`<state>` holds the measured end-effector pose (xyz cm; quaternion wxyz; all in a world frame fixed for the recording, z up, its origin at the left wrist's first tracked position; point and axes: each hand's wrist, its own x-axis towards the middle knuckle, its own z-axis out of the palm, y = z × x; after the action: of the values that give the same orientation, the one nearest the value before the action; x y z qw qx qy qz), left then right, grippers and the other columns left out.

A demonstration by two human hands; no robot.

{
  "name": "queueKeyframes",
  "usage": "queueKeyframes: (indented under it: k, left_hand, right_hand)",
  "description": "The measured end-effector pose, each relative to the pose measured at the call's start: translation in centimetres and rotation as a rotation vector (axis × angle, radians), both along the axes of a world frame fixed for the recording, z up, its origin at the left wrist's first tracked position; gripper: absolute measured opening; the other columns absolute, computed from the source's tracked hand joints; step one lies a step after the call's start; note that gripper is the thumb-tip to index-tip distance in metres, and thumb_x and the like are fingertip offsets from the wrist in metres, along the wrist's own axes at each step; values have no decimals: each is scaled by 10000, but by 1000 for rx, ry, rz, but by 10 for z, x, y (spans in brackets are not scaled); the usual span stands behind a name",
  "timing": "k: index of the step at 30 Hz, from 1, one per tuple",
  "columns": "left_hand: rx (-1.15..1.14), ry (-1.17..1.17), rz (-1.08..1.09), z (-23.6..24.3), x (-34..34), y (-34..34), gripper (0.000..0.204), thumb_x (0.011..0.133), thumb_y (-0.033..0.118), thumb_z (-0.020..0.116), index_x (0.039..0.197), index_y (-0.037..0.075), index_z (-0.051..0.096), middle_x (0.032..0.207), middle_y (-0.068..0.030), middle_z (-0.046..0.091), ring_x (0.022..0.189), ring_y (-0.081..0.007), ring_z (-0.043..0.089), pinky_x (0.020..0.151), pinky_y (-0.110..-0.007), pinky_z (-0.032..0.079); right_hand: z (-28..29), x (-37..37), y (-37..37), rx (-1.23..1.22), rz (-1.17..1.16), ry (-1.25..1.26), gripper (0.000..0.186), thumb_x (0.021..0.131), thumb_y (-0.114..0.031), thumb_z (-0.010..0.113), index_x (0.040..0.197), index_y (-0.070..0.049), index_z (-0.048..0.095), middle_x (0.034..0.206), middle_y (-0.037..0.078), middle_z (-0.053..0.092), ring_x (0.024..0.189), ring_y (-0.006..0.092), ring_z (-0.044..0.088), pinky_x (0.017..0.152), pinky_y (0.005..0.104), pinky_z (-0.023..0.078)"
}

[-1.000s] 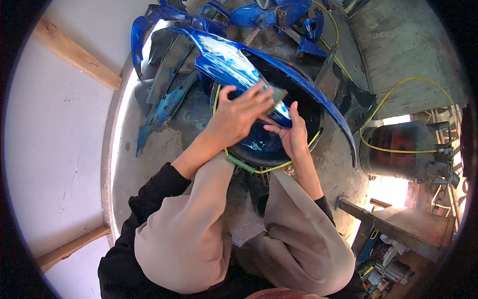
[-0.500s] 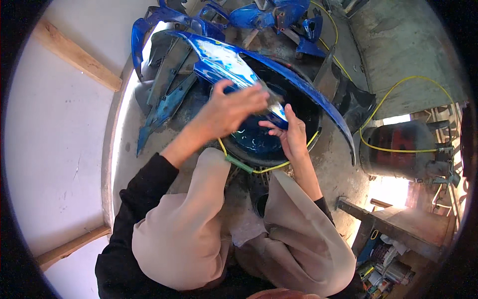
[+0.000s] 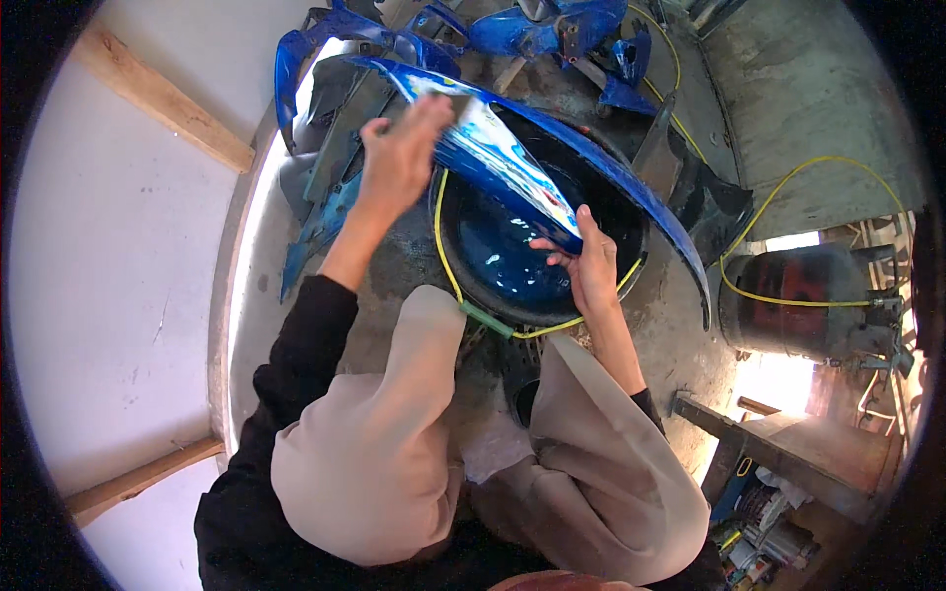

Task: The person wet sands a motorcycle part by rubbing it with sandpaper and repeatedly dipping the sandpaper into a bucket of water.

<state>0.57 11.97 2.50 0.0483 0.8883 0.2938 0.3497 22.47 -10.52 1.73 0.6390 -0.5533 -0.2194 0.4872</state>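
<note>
Left hand (image 3: 399, 158) has slid from mid-panel up to the far end of the long glossy blue plastic bodywork panel (image 3: 512, 163), fingers spread flat on it, right hand (image 3: 589, 271) pinching its lower edge over the round black water tub (image 3: 493, 266), yellow hose (image 3: 788, 295) and loose blue fairing pieces (image 3: 532, 30) crowding around.

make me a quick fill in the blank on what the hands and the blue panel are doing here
1. The long glossy panel held over the basin is ____ in colour.
2. The left hand rests on the panel's ____ end.
3. The right hand grips the panel's lower edge above a round black ____.
4. A ____ hose loops across the floor.

Missing words: blue; upper; basin; yellow
</note>
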Motion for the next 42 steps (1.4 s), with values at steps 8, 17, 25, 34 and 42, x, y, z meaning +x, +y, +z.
queueKeyframes:
  k: [8,17,25,34,42]
  left_hand:
    - [-25,103,-428,4,32,-53,379,1095,156,507,1441,190,657,1553,-57,629,1492,-177,531,1154,-530,288]
    - [72,-43,-124,-2,53,4,325,1045,122,521,1303,109,719,1447,-94,690,1310,-228,667,1069,-555,390]
    - [-69,5,203,10,-5,75,316,1054,181,527,1295,167,732,1443,-53,697,1228,-245,708,1029,-574,403]
    - [-44,-19,-177,2,39,-27,342,1102,201,550,1411,148,687,1503,-71,665,1406,-224,609,1123,-503,341]
    - [-116,-11,390,6,-7,120,369,1080,233,483,1356,134,707,1379,-126,714,1127,-353,718,1005,-551,426]
  right_hand:
    - [-1,11,-8,-37,-43,-68,590,1114,-525,541,1202,17,757,1090,136,799,883,231,798,632,271,539]
    - [-3,9,-9,-49,-41,-119,632,1114,-532,539,1256,55,727,1110,160,798,898,231,800,659,279,527]
    - [8,-11,4,-7,-14,-90,578,1123,-512,533,1199,15,759,1093,128,800,892,228,800,646,274,533]
    - [3,9,-12,-70,-57,-168,589,1140,-488,494,1254,31,748,1112,134,798,884,218,797,662,272,529]
    - [13,-22,6,1,-7,-143,573,1140,-486,497,1254,13,754,1090,131,796,879,214,793,663,283,527]
